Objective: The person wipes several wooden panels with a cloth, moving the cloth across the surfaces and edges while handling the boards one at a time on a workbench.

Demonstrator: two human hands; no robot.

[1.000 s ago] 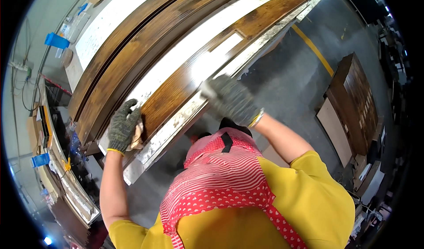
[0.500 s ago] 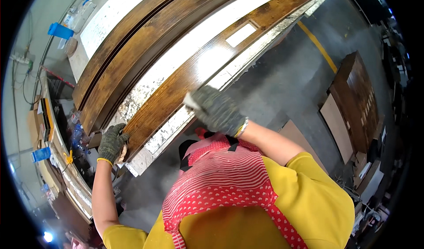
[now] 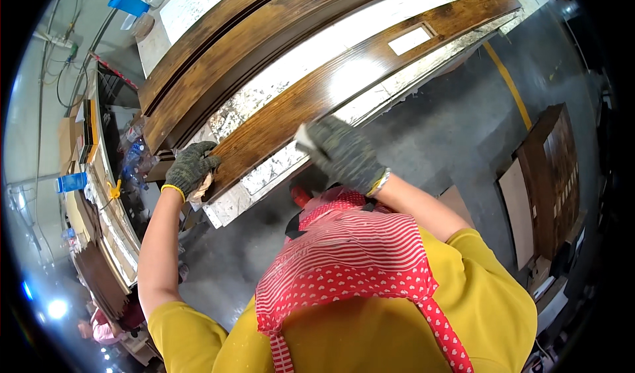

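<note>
- The stained wooden board (image 3: 344, 85) is lying flat on the white, paint-flecked bench (image 3: 264, 174), its long axis running from the lower left of the head view up toward the upper right; a pale rectangular patch (image 3: 409, 41) is showing near its far end.
- The left hand (image 3: 190, 168), in a dark knit glove with a yellow cuff, is resting at the near left end of the board, its fingers (image 3: 202, 153) curling around a crumpled pale rag (image 3: 200, 189) and pressing it against the board's end corner.
- The right hand (image 3: 340, 151), gloved the same way, is lying on the board's near long edge, further along toward the middle; its fingers (image 3: 324, 135) are closing over a small whitish pad or cloth (image 3: 303, 137), of which only a corner is peeking out, so its kind cannot be told.
- From both hands the bulk of the board is stretching away up and to the right; the right hand is the nearer one to that untouched length, while the left is sitting at the end.
- Beyond the board, more dark brown stained panels (image 3: 218, 48) are lying side by side along the same slant.
- A red-and-white striped apron (image 3: 344, 267) over a yellow shirt is filling the lower view.
- A blue container (image 3: 128, 3) is sitting at the upper left, and brown panels (image 3: 552, 174) are leaning on the grey floor at the right.
</note>
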